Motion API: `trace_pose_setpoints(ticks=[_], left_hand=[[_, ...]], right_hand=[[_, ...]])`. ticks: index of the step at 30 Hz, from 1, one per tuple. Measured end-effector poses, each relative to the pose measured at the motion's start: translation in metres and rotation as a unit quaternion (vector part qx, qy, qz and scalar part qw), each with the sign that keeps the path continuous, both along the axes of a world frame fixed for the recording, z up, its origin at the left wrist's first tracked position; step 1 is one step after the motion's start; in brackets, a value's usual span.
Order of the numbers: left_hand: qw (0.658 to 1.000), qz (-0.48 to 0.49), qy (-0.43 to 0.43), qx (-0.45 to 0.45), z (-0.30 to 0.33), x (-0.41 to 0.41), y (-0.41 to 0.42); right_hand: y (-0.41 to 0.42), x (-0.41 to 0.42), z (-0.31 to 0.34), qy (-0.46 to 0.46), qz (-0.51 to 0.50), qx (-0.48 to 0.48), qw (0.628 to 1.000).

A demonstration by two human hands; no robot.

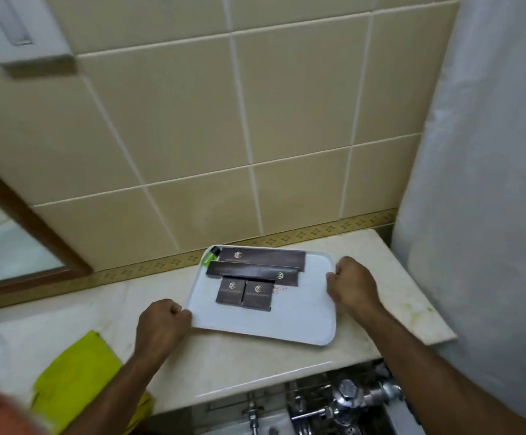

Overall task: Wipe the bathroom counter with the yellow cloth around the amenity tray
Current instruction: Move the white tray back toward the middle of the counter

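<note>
Seen from the head camera, both hands are closed on the white amenity tray [302, 321], which sits on the pale marble bench [224, 365] near the tiled wall [192, 136]. The left hand [161, 324] is curled tight on the tray's near-left edge, and the right hand [354, 284] is curled on its right edge. On the tray lie two long dark boxes [261, 257] toward the wall, two small dark boxes [244, 293] side by side just in front of them, and a small green bottle [210, 255] in the far-left corner. The yellow cloth [76, 375] lies crumpled on the bench to the left of the left forearm, apart from the tray and touched by neither hand. Chrome plumbing [343, 400] shows below the bench's front edge, and a white curtain [490, 183] hangs at the right.
</note>
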State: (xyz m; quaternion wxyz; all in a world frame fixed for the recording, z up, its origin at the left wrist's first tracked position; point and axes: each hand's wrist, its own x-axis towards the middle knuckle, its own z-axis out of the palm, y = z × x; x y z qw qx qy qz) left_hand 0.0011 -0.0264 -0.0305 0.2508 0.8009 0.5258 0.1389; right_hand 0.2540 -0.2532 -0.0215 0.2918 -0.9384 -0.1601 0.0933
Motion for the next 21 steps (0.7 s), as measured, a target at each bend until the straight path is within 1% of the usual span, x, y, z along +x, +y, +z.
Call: trace_pose_setpoints(ticks=[5,9,14,18,21], left_hand=[[0.996,0.015,0.084,0.015,-0.002,-0.052,0.022],[0.994,0.026,0.105,-0.003,-0.016,-0.067,0.036],[0.994,0.03,0.107,0.002,-0.025,-0.064,0.045],[0.993,0.052,0.11,0.008,-0.029,-0.061,0.045],[0.988,0.012,0.15,0.036,-0.02,-0.061,0.039]], right_hand=[[0.081,-0.017,-0.017,0.011,0.068,-0.028,0.997],[0.12,-0.03,-0.03,0.002,0.083,-0.062,0.995],[0.143,-0.028,-0.041,-0.056,0.087,-0.079,0.992],[0.153,-0.026,-0.038,-0.048,0.058,-0.099,0.992],[0.15,-0.031,-0.026,-0.04,0.072,-0.11,0.99]])
